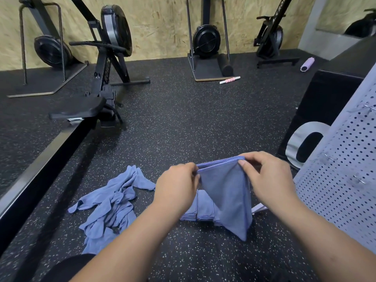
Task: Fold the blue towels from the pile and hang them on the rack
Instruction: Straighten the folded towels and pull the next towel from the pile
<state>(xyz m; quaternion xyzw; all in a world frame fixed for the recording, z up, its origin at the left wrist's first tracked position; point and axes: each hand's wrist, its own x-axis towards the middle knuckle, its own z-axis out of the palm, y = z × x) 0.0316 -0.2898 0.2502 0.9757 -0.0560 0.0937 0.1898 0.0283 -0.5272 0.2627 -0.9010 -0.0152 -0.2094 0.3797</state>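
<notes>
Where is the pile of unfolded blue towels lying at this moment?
In the head view the crumpled pile lies on the speckled floor, low and left of centre, just left of the left hand and the folded stack.

A rowing machine stands ahead of me on the speckled black floor. To its right, against the chipboard wall, a fan machine sits on a board with a black foam roller on it and a pink massage stick just beside it. Farther right lie a purple roll and a black box.
</notes>
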